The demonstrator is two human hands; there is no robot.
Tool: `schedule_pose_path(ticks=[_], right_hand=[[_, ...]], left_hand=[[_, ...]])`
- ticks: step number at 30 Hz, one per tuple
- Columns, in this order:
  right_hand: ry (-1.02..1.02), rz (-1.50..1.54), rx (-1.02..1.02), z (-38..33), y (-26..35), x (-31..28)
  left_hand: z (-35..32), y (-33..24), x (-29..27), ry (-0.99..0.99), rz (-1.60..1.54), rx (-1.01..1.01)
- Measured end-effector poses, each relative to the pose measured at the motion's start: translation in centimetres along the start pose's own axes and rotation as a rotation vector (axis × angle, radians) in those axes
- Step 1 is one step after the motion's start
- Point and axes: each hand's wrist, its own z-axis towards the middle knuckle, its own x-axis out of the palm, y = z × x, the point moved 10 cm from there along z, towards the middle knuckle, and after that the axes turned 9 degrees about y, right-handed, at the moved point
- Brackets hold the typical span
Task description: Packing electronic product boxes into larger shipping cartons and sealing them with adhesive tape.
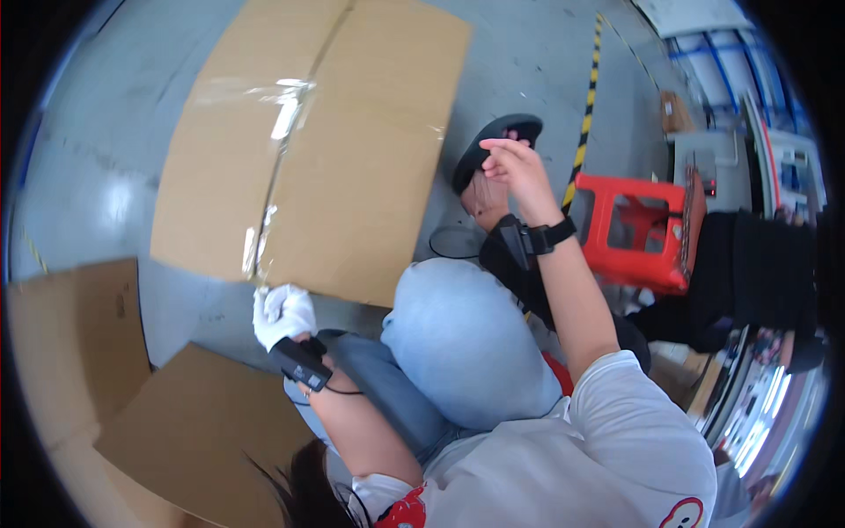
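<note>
A large closed cardboard box (370, 167) lies on the floor in front of me. Clear tape (283, 123) runs along its middle seam and looks wrinkled in places. My left hand (286, 315), in a white glove, is at the box's near edge where the seam ends. Its thumb and fingers are curled together at the end of the tape. My right hand (519, 172) is bare and raised to the right of the box, above my foot. Its index finger is stretched out and the others are loosely bent, with nothing seen in them.
Another cardboard box (84, 343) with a spread flap (207, 431) stands at the lower left. A red plastic stool (603, 224) is at the right, beside black-and-yellow floor tape (588, 114). A person in dark clothes (766, 273) is behind the stool.
</note>
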Motion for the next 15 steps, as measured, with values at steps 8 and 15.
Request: schedule_pose_path(ticks=[8, 15], right_hand=[[-0.056, 0.183, -0.133, 0.3, -7.9, 1.3], [0.078, -0.098, -0.154, -2.1, -4.5, 6.4]], left_hand=[[0.3, -2.5, 0.5, 0.039, 0.290, 0.035], [-0.7, -3.5, 1.4, -0.010, 0.706, 0.161]])
